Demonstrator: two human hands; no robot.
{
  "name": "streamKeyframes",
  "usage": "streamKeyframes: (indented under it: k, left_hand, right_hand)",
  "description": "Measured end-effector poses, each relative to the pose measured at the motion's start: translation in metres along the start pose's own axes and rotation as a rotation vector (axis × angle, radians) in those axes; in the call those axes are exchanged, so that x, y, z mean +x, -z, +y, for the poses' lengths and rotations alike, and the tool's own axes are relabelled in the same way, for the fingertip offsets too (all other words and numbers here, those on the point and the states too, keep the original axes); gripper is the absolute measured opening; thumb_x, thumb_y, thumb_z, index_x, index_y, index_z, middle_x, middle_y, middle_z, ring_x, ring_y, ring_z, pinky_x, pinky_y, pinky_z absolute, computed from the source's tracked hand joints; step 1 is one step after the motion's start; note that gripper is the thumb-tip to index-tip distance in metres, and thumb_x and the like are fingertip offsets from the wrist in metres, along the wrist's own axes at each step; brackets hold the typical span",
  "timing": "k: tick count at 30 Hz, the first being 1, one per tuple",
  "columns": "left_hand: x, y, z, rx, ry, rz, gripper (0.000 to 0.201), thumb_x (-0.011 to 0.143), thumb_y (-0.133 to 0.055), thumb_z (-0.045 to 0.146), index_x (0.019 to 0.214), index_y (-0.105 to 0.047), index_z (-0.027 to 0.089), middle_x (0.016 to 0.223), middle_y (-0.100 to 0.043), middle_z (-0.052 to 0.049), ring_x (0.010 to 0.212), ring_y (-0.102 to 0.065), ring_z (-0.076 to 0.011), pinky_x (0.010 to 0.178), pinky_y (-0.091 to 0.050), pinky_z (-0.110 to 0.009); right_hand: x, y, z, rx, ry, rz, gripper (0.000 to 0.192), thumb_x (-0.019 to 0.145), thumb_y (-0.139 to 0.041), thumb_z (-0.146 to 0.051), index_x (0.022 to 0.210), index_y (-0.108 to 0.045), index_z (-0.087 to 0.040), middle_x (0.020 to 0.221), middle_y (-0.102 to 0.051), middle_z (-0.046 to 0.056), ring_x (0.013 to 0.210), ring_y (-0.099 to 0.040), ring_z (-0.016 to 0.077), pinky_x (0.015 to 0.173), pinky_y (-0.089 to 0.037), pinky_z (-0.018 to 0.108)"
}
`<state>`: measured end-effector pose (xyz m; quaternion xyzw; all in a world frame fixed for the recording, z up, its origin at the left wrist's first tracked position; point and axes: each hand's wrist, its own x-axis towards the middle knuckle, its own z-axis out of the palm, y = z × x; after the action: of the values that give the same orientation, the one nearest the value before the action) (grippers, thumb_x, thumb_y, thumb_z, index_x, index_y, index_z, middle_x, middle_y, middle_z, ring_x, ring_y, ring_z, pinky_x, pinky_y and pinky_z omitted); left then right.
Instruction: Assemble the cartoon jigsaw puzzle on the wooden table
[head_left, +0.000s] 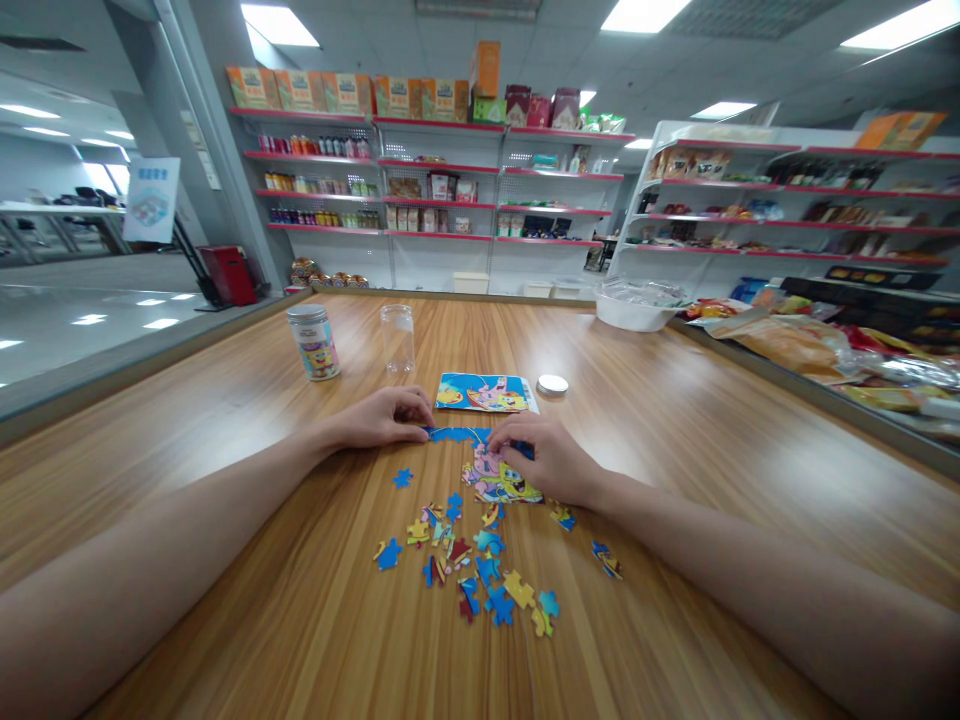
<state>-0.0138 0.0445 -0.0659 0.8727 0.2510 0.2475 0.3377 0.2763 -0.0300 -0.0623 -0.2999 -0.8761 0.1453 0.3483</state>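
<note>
Both my left hand (384, 417) and right hand (541, 456) pinch down on the half-built puzzle (491, 470), steadying its far blue edge, loose pieces (480, 570) lying near.

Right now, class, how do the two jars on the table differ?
The left jar wears a cartoon label; the right jar is bare and clear. The left jar has its lid on; the right jar is open, with a white lid lying apart. Both stand upright beyond the hands.
</note>
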Motion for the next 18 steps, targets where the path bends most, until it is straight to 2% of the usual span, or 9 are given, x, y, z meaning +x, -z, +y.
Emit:
streamKeyframes:
  k: [4, 9, 14, 18]
  left_hand:
    - [-0.001, 0.0, 0.002, 0.024, -0.019, 0.015, 0.022, 0.082, -0.073, 0.037, 0.088, -0.072, 0.016, 0.096, -0.059, -0.006, 0.086, -0.059, -0.0173, 0.074, -0.048, -0.028]
    - [-0.002, 0.0, 0.006, 0.154, -0.109, 0.033, 0.017, 0.085, -0.071, 0.033, 0.081, -0.075, 0.017, 0.096, -0.06, -0.007, 0.088, -0.059, -0.0175, 0.078, -0.049, -0.029]
    - [-0.002, -0.003, 0.009, 0.305, -0.226, 0.062, 0.018, 0.087, -0.065, 0.029, 0.079, -0.076, 0.016, 0.092, -0.059, -0.008, 0.077, -0.057, -0.0154, 0.066, -0.048, -0.026]
    - [-0.002, -0.006, 0.011, 0.424, -0.246, 0.065, 0.018, 0.088, -0.061, 0.025, 0.082, -0.076, 0.017, 0.093, -0.059, -0.008, 0.071, -0.056, -0.0136, 0.061, -0.045, -0.025]
  right_hand:
    - [-0.001, 0.0, 0.001, 0.007, 0.021, -0.006, 0.017, 0.085, -0.058, -0.007, 0.083, -0.069, -0.018, 0.088, -0.07, 0.005, 0.088, -0.063, 0.0202, 0.085, -0.049, 0.037]
    - [-0.003, 0.0, 0.002, -0.005, 0.023, -0.012, 0.017, 0.087, -0.058, -0.007, 0.088, -0.07, -0.019, 0.09, -0.069, 0.005, 0.09, -0.062, 0.0202, 0.086, -0.048, 0.037]
    - [-0.002, 0.0, -0.001, -0.028, -0.005, -0.042, 0.019, 0.087, -0.059, -0.008, 0.096, -0.072, -0.019, 0.094, -0.066, 0.006, 0.093, -0.06, 0.0207, 0.087, -0.048, 0.038]
    - [-0.001, -0.001, -0.003, -0.028, -0.042, -0.038, 0.02, 0.086, -0.059, -0.008, 0.096, -0.073, -0.018, 0.096, -0.064, 0.007, 0.093, -0.059, 0.0209, 0.087, -0.049, 0.038]
